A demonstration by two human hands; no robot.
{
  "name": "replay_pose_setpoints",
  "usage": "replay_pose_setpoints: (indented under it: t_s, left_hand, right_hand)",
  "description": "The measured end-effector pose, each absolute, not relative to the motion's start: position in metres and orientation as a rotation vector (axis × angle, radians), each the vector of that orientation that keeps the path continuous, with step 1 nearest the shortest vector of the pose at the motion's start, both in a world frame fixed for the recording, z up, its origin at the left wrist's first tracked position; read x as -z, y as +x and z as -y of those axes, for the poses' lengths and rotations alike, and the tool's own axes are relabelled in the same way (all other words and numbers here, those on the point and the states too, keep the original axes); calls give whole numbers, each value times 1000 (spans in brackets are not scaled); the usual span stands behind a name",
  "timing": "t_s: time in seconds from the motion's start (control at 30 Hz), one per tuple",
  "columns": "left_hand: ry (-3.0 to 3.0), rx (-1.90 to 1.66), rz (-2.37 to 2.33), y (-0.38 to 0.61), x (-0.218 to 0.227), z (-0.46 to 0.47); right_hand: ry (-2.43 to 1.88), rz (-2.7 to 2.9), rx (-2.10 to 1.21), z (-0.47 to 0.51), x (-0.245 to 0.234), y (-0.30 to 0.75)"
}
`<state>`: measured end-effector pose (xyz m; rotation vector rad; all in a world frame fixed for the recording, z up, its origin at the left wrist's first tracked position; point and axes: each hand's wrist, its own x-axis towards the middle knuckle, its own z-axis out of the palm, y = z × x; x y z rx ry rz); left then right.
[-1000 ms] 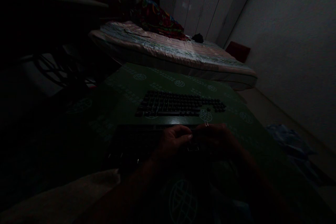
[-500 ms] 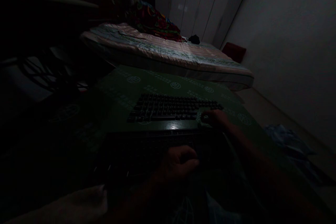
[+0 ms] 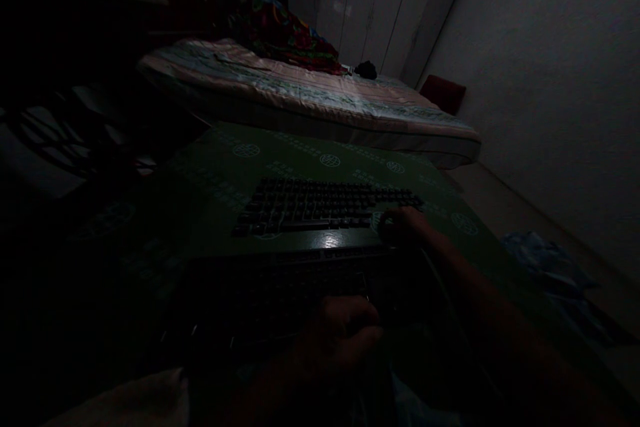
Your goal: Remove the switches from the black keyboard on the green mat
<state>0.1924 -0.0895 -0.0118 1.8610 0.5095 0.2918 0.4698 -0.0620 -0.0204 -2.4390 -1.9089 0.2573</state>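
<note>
In the dim head view, a dark keyboard point(image 3: 280, 280) lies across the near part of a green table. Beyond it, loose black keycaps point(image 3: 310, 203) are laid out in rows like a keyboard. My left hand point(image 3: 345, 327) is over the front right part of the keyboard, its fingers curled and thumb close to the index finger. Farther off, my right hand point(image 3: 403, 223) reaches down beside the lower right end of the keycap rows, fingers bent together. Darkness hides whatever either hand's fingertips may hold.
The green tabletop point(image 3: 290, 153) bears printed globe marks. Behind it stands a bed with a striped sheet point(image 3: 310, 90) and a dark red patterned blanket point(image 3: 285, 33). A pale cloth point(image 3: 145, 400) lies at the near left. Bluish crumpled material point(image 3: 540, 260) lies on the floor at the right.
The view has shifted slightly. My left hand has drawn a little nearer and to the right over the keyboard. My right hand stays by the keycap rows, slightly lower beside them.
</note>
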Motion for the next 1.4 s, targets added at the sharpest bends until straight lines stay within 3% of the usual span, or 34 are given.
replay_pose_setpoints:
  t_s: [1.4]
  left_hand:
    - [1970, -196, -515, 192, 12, 86]
  right_hand:
    - [-2408, 1805, -332, 61, 22, 486]
